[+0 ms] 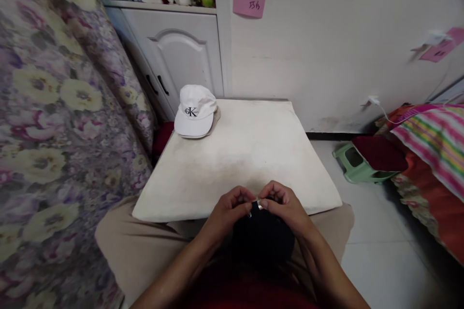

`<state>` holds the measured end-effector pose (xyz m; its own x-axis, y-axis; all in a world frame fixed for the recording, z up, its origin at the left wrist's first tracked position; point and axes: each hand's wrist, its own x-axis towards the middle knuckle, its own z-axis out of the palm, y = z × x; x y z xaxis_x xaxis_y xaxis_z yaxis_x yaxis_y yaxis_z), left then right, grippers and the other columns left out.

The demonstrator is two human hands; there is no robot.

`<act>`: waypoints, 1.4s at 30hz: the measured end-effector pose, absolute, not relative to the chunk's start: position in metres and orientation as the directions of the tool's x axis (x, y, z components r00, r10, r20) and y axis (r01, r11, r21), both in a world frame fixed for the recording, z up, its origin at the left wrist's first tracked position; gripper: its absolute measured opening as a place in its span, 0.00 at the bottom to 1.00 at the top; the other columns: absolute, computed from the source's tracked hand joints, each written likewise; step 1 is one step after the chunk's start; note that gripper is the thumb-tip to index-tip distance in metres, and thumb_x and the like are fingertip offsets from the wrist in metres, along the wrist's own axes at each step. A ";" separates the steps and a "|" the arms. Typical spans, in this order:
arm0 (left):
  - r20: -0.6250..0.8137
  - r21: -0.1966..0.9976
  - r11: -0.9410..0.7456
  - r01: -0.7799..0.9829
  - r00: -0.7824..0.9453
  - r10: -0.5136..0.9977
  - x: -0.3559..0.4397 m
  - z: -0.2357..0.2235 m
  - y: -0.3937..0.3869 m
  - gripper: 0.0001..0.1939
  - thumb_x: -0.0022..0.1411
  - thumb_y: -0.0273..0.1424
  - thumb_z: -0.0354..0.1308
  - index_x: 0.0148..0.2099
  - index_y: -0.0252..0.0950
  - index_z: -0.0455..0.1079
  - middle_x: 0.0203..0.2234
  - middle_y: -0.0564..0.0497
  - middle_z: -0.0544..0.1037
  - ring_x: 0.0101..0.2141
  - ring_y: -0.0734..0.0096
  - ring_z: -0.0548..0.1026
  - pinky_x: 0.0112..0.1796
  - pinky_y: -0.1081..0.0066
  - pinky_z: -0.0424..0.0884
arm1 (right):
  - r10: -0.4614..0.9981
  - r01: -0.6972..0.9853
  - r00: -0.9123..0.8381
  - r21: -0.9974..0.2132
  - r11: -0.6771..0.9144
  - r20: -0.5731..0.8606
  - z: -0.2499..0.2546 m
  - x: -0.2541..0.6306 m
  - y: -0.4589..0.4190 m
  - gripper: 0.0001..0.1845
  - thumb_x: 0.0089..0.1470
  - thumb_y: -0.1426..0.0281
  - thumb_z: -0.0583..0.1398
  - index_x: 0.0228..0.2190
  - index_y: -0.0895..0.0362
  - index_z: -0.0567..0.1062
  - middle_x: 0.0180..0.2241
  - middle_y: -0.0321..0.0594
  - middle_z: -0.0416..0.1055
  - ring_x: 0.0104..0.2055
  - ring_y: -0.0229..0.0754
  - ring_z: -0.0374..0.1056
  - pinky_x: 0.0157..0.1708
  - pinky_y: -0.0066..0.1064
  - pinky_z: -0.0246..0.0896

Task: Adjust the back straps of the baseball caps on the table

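The white table (253,140) past my grip holds a white cap (195,111), while my left hand (232,207) and right hand (284,203) pinch the dark cloth thing (263,239) below, its shiny clip (259,205) maybe part done.

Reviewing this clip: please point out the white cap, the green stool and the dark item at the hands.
White cap (196,101): head view, on its crown.
Green stool (357,170): head view, on its side.
Dark item (264,239): head view, on its broad dark part.
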<state>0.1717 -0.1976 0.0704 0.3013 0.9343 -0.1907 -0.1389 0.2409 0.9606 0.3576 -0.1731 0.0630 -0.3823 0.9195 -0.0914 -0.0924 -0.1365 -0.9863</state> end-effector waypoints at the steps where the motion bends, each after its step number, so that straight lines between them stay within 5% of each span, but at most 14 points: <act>1: -0.195 0.962 0.243 -0.128 0.303 0.933 0.171 0.070 -0.199 0.08 0.60 0.34 0.60 0.39 0.34 0.71 0.26 0.55 0.71 0.28 0.74 0.65 0.31 0.73 0.59 | 0.920 -0.106 -0.380 -0.983 -0.150 -0.099 0.063 0.357 -0.173 0.11 0.47 0.65 0.67 0.28 0.56 0.70 0.24 0.31 0.68 0.25 0.34 0.61 0.26 0.26 0.54; 7: -0.221 0.971 0.236 -0.026 0.268 0.938 0.171 0.066 -0.203 0.20 0.66 0.44 0.51 0.34 0.33 0.72 0.25 0.53 0.70 0.28 0.72 0.64 0.31 0.72 0.58 | 0.923 -0.112 -0.372 -0.982 -0.151 -0.100 0.059 0.356 -0.176 0.11 0.47 0.65 0.67 0.28 0.56 0.71 0.24 0.31 0.67 0.26 0.35 0.61 0.27 0.27 0.54; 12: -0.235 0.970 0.245 0.007 0.307 0.922 0.174 0.061 -0.206 0.15 0.59 0.41 0.60 0.30 0.34 0.67 0.22 0.57 0.64 0.25 0.76 0.59 0.27 0.74 0.53 | 0.911 0.002 -0.408 -0.998 -0.067 -0.062 0.048 0.357 -0.177 0.07 0.50 0.68 0.65 0.29 0.57 0.72 0.27 0.33 0.68 0.29 0.36 0.62 0.30 0.27 0.54; 42: -0.222 0.975 0.191 0.116 0.401 0.889 0.175 0.056 -0.210 0.15 0.62 0.40 0.56 0.31 0.34 0.65 0.24 0.56 0.62 0.28 0.73 0.59 0.28 0.73 0.54 | 0.843 -0.054 -0.535 -0.994 -0.093 -0.050 0.040 0.366 -0.179 0.09 0.52 0.67 0.66 0.30 0.58 0.72 0.26 0.32 0.66 0.29 0.34 0.59 0.29 0.26 0.52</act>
<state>0.1753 -0.2102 0.0560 0.4011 0.8888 -0.2216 0.1163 0.1906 0.9748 0.3662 -0.1790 0.0398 -0.5352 0.8432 -0.0499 -0.0541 -0.0931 -0.9942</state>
